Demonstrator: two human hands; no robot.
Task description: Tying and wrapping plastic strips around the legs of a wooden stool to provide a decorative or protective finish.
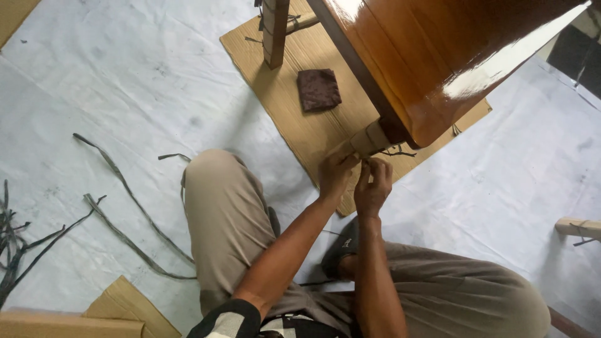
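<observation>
Paper-wrapped wooden furniture leg (368, 141) is being worked on at the low corner of a glossy brown lacquered wooden cabinet (438, 56), which stands on a flat sheet of brown cardboard (300, 125) laid over the white floor covering (125, 94). The left hand (335, 175) is closed, fingers pinched on the wrapping at the end of the leg; the right hand (374, 186) is likewise closed just beside it, gripping what appears to be a thin dark strap (397, 152) trailing from the leg, though the strap's end is hidden by the fingers. The wrapping is judged light, soft and easily torn, best held at its loose edge; the strap is judged thin, flexible and stiff enough to spring. The cabinet itself is judged heavy and its lacquer prone to scratches. A small dark brown square pad (318, 89) lies on the cardboard, apart from the hands. Cut dark straps (125, 188) are scattered on the floor covering to the left, well apart. The raised knees crowd the space beneath the hands.
</observation>
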